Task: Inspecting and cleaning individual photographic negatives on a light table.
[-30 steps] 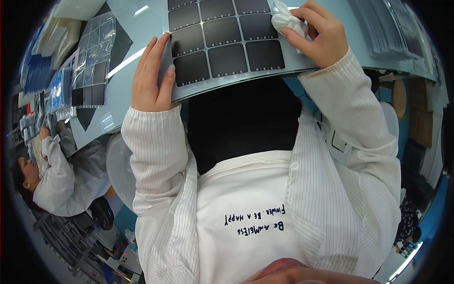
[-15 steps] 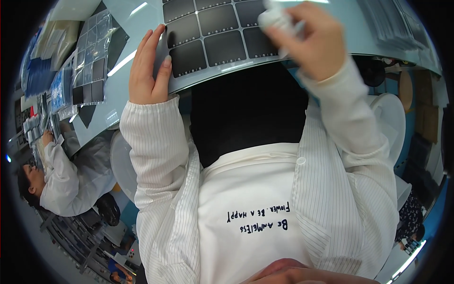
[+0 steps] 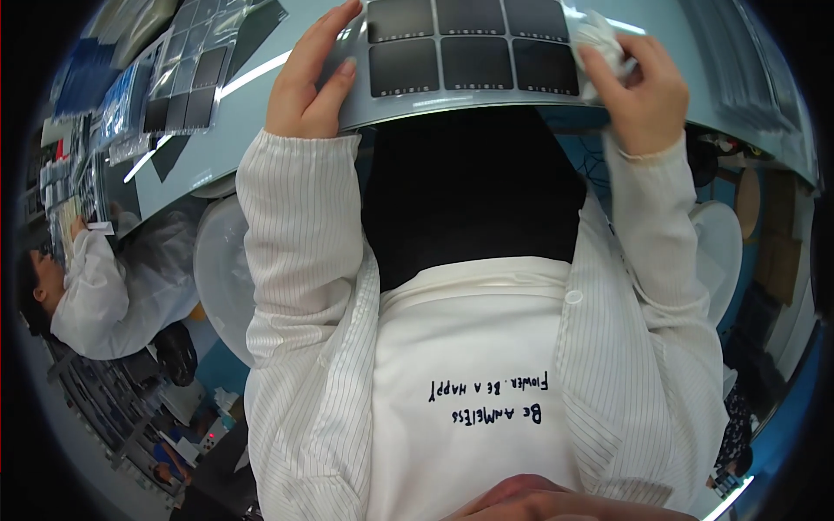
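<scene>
A sheet of dark rectangular panels [image 3: 476, 65] in a clear film lies on the glass-topped table at the front edge, its far part cut off by the frame. At its left edge, my left hand [image 3: 314, 78] rests with fingers stretched out and the thumb apart, holding nothing. My right hand [image 3: 638, 91] is closed around a crumpled white cloth [image 3: 601, 48], beside the sheet's right edge. Part of the cloth is hidden behind my fingers.
Another panel sheet in clear film [image 3: 187, 74] lies at the left, near stacked blue packs [image 3: 82, 78]. A pile of clear film sheets [image 3: 738, 65] sits at the right. A person in white [image 3: 109, 291] works at the left. The table's front edge [image 3: 408, 117] runs before me.
The white cloth in my right hand has moved from over the sheet to its right edge. The view has shifted, and my left hand still lies flat at the sheet's left side.
</scene>
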The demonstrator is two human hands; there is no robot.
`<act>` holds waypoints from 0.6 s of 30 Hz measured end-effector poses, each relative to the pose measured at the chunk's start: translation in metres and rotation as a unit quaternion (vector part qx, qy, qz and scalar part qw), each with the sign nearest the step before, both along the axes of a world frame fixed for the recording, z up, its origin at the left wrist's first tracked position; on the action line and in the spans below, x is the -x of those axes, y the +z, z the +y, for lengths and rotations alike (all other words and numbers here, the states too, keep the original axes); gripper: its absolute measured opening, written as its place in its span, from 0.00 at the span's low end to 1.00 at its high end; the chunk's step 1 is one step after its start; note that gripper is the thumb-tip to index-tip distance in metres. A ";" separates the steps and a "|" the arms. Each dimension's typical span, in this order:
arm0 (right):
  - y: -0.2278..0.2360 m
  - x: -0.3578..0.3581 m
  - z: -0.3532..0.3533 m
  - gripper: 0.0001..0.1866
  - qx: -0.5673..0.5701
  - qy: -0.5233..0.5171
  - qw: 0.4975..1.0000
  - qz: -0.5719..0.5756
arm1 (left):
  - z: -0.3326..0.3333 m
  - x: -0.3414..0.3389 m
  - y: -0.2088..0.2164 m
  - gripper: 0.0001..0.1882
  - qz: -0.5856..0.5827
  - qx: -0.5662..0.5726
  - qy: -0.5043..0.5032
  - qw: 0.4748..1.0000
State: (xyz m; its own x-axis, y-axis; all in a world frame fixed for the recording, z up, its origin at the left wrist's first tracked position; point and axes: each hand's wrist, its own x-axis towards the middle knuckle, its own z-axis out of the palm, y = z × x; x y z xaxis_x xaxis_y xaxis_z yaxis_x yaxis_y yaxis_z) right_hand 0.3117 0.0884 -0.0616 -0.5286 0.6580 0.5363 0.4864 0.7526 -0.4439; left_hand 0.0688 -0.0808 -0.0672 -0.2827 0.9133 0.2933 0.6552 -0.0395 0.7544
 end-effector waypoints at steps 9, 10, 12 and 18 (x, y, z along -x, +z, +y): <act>-0.004 0.079 -0.070 0.15 -0.029 0.137 0.990 0.005 | -0.001 0.028 -0.009 0.27 -0.210 -0.081 0.033 0.974; 0.001 0.086 -0.078 0.14 -0.031 0.157 0.987 -0.006 | -0.002 0.035 -0.013 0.26 -0.190 -0.091 0.035 0.977; 0.010 0.089 -0.079 0.14 -0.019 0.176 0.984 0.003 | -0.005 0.032 -0.010 0.23 -0.223 -0.116 0.055 0.966; 0.043 0.068 -0.028 0.13 0.008 0.119 0.993 0.015 | -0.007 0.016 -0.006 0.19 -0.193 -0.191 0.241 0.932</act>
State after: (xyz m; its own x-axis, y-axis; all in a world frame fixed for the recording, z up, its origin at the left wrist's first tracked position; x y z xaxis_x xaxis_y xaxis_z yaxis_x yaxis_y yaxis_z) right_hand 0.2439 0.0603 -0.0183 -0.6542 0.5245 0.5449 0.2819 0.8376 -0.4678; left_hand 0.0527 -0.0881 -0.0736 -0.7850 0.5030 0.3617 0.3484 -0.1243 0.9291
